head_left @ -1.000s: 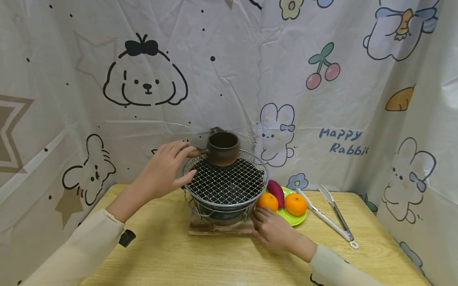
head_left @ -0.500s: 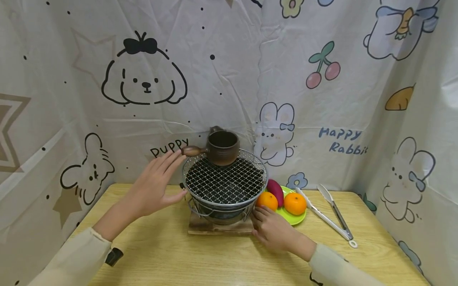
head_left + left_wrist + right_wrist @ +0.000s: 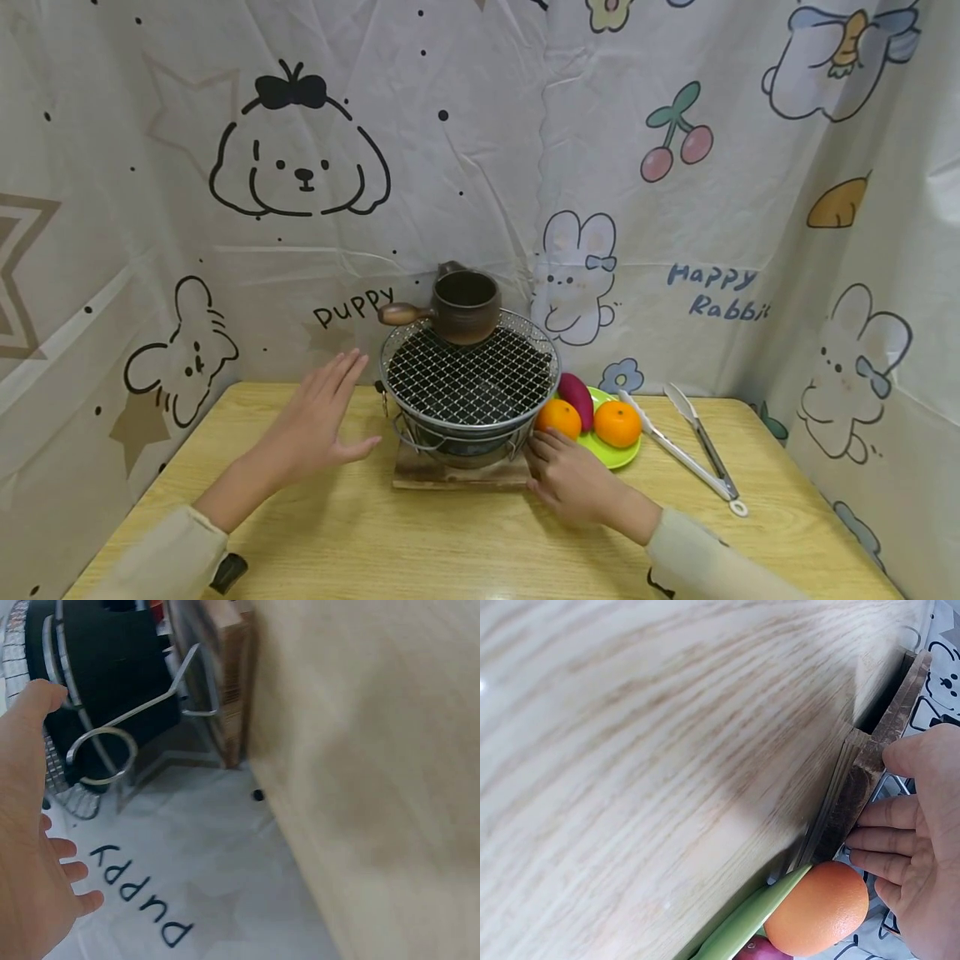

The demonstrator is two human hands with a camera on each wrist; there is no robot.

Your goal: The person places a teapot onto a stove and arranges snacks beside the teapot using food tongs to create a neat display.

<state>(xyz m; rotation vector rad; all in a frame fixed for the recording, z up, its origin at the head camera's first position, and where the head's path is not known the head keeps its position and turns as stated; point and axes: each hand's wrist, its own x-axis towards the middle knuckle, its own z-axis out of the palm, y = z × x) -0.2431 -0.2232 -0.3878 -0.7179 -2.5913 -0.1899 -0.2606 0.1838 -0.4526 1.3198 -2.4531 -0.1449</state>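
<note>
A small brown clay pot [image 3: 467, 321] with a side handle [image 3: 403, 313] stands on the round wire grill mesh [image 3: 480, 379] toward the back. The mesh tops a dark grill stove with wire handles, set on a wooden board [image 3: 459, 481]. My left hand [image 3: 307, 429] hovers left of the stove, fingers extended, thumb apart, holding nothing. In the left wrist view the thumb overlaps the stove's wire frame [image 3: 101, 754]. My right hand [image 3: 573, 482] rests at the board's right edge, fingers nearly straight. The right wrist view shows its thumb [image 3: 904, 754] against the board.
Beside my right hand, a green plate [image 3: 617, 457] bears two oranges [image 3: 617, 424] and a purple, elongated vegetable [image 3: 576, 397]. Spread metal tongs [image 3: 693, 457] lie farther right on the wooden table [image 3: 465, 550]. A printed curtain [image 3: 465, 142] hangs behind and at both sides.
My left hand has moved from the pot's handle down and left, leaving it in full sight. The right hand and the pot hold their places.
</note>
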